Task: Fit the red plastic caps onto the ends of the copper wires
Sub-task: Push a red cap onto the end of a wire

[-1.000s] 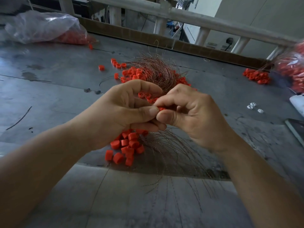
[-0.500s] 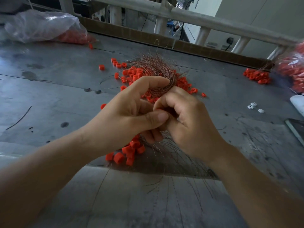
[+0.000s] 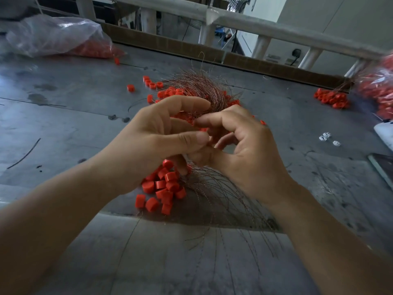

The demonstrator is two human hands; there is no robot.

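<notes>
My left hand (image 3: pixel 153 141) and my right hand (image 3: pixel 244 152) meet over the middle of the grey metal table (image 3: pixel 63 116). Between thumb and fingers, my left hand pinches a bundle of thin copper wires (image 3: pixel 200 90), which arches up behind the hands and fans out below them as wire ends (image 3: pixel 223 201). My right hand's fingers are curled, its fingertips touching the left thumb tip; a bit of red cap (image 3: pixel 203 130) shows between them. Loose red caps (image 3: pixel 163 188) lie in a pile under my left hand, and more red caps (image 3: pixel 153 84) lie behind the wires.
A clear plastic bag of red caps (image 3: pixel 63 37) lies at the back left and another bag (image 3: pixel 380 86) at the right edge. A small heap of capped pieces (image 3: pixel 331 99) sits far right, with three white clips (image 3: pixel 327 138) nearer. A railing (image 3: pixel 255 24) runs behind the table.
The hands have shifted slightly away from me and up. My right hand has loosened from a tight pinch at my left thumb, its fingers now spread and arched.
</notes>
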